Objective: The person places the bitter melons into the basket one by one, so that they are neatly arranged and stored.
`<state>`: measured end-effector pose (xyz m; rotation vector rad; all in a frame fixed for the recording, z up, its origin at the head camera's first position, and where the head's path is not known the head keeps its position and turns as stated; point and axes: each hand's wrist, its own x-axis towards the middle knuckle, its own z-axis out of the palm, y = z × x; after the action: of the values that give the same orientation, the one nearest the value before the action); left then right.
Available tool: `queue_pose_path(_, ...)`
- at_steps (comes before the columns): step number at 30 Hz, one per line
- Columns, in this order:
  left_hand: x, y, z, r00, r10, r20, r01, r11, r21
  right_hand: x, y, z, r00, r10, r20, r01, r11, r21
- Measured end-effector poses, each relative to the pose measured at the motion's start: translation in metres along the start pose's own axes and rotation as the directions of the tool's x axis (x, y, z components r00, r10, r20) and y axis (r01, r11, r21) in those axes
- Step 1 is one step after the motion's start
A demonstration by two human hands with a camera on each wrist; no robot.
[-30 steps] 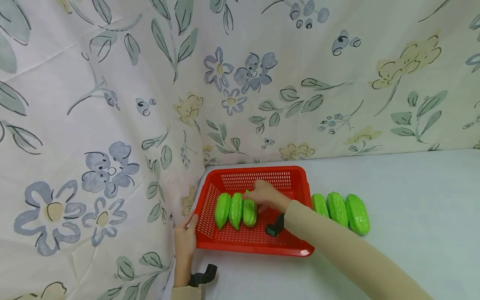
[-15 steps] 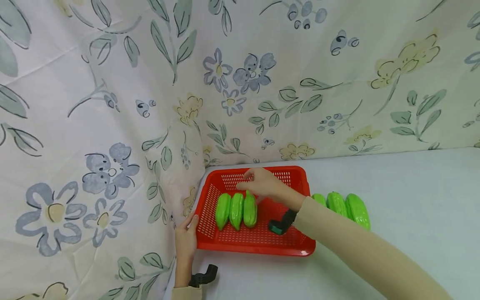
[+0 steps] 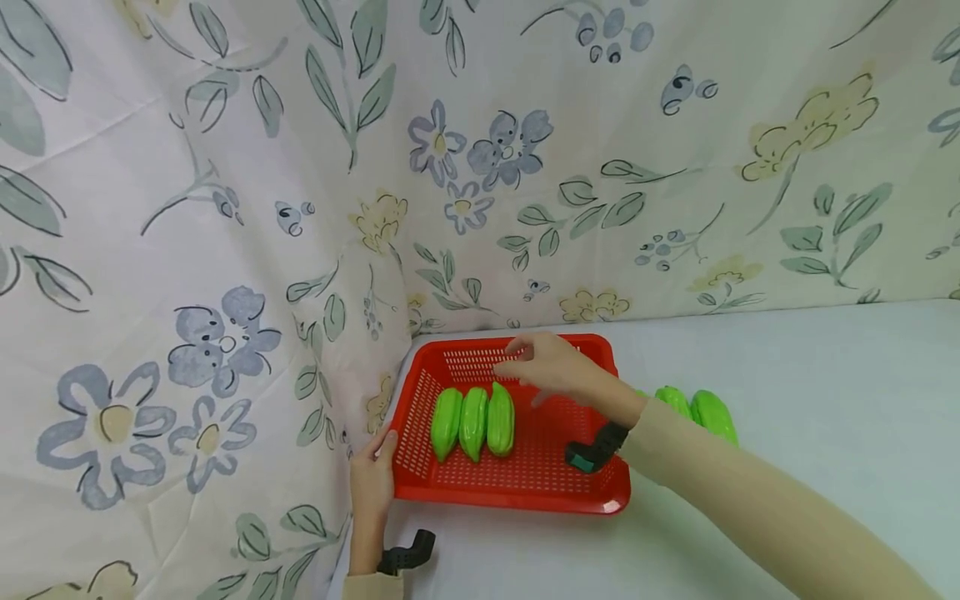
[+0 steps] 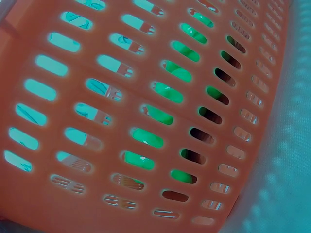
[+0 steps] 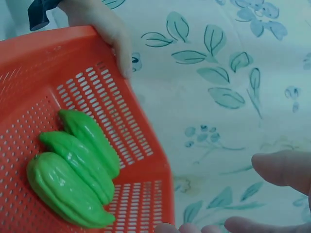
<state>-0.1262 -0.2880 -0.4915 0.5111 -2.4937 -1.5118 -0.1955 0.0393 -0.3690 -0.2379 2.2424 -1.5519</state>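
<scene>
Inside the red plastic basket (image 3: 551,487), three shiny green, ridged gourd-like pieces lie side by side: a left one (image 3: 446,423), a middle one (image 3: 473,423) and a right one (image 3: 500,419). My left hand (image 3: 372,471) grips the basket's left rim, one digit lying over the edge in the right wrist view. Above the basket's back part, right of the pieces, hovers my right hand (image 3: 551,367); its fingers are spread and loosely bent, holding nothing. The left wrist view is filled by the slotted basket wall (image 4: 146,111), green showing through.
More green gourd-like pieces (image 3: 712,414) lie on the white table (image 3: 840,400) right of the basket, partly behind my right sleeve. A flowered cloth (image 3: 585,208) hangs behind and to the left. A dark wrist camera (image 3: 408,552) sits on my left wrist.
My right hand has let go of the rightmost green piece in the basket, lifted off it and drawn back to the right. My left hand and the basket stay put.
</scene>
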Motion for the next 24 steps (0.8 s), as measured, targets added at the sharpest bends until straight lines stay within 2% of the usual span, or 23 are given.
queue_pose_path(4, 0.001, -0.001, 0.000, 1.000, -0.006, 0.005, 0.006, 1.000, 0.008, -0.008, 0.003, -0.016, 1.000, -0.019, 0.006, 0.019, 1.000, -0.008)
queue_pose_path(11, 0.000, 0.002, -0.001, 1.000, 0.006, 0.001, -0.006, 1.000, 0.019, -0.022, 0.007, -0.042, 0.999, -0.032, -0.029, 0.030, 0.998, -0.047)
queue_pose_path(19, -0.001, 0.003, -0.001, 1.000, -0.010, 0.001, 0.010, 1.000, -0.019, -0.042, 0.017, -0.070, 0.998, -0.012, -0.056, 0.008, 0.998, -0.063)
queue_pose_path(24, -0.001, 0.002, 0.000, 1.000, -0.005, 0.008, 0.005, 1.000, -0.025, -0.052, 0.024, -0.086, 0.997, -0.026, -0.070, 0.020, 0.997, -0.081)
